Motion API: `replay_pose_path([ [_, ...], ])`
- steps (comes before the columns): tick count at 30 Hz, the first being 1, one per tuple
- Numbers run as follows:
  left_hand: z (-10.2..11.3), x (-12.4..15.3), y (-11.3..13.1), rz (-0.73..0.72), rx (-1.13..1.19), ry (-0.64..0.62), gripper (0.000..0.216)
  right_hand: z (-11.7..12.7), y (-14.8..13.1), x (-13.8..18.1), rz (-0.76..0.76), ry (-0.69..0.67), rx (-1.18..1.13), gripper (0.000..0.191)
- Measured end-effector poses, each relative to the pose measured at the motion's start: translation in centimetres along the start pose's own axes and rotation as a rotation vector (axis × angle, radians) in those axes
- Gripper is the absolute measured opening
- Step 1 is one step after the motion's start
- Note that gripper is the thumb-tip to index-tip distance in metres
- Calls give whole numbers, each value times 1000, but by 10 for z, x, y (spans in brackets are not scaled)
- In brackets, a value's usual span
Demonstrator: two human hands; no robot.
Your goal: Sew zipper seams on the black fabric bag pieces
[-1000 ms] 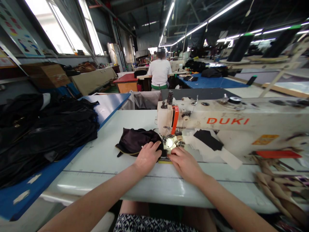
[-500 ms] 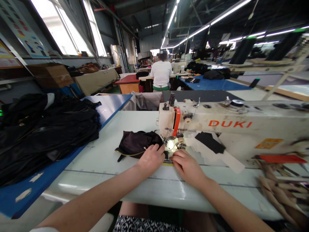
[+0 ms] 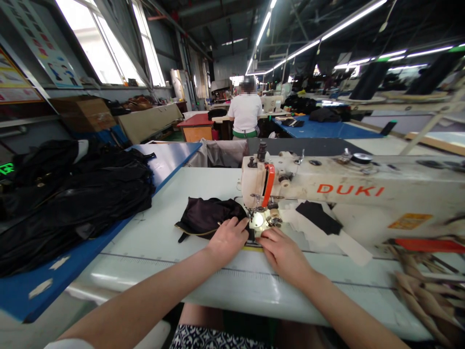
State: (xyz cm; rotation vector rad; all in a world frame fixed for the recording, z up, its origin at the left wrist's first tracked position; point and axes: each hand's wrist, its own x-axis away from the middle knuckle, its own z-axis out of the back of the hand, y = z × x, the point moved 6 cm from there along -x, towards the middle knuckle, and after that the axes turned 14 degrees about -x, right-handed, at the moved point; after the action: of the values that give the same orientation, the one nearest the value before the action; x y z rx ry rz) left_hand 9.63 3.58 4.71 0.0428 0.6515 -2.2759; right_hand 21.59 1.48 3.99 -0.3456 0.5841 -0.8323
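Note:
A black fabric pouch [image 3: 209, 215] with a gold-toned zip edge lies on the sewing machine's pale table, its right end under the machine head [image 3: 254, 182]. My left hand [image 3: 229, 238] has its fingers closed on that right end, close to the needle area. Just right of the lit needle plate [image 3: 258, 220], my right hand [image 3: 279, 247] rests with bent fingers pressed together. Its fingertips are by the pouch's edge, and what they pinch is hidden. The needle itself is too small to make out.
Black fabric pieces [image 3: 72, 194] are heaped on a blue-edged table at left. A dark cut piece [image 3: 318, 217] and white sheets [image 3: 354, 247] lie under the machine arm. Brown straps [image 3: 417, 300] hang at right. A person in white [image 3: 245, 114] sits ahead.
The whole view has shifted slightly, so things appear a little further right. Both hands and the pouch keep nearly the same place at the machine.

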Motion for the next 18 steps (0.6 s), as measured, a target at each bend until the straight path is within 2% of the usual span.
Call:
replay_pose_path([
  [10,-1,-3,6,-29,-40,11,11,3,0,-4,11,24,10,24],
  [15,0,-2,4,-56,-16,14,15,-2,-1,-10,25,-65,94,21],
  [18,2,2,-2,-73,85,36,16,-3,-1,-11,41,-84,113,20],
])
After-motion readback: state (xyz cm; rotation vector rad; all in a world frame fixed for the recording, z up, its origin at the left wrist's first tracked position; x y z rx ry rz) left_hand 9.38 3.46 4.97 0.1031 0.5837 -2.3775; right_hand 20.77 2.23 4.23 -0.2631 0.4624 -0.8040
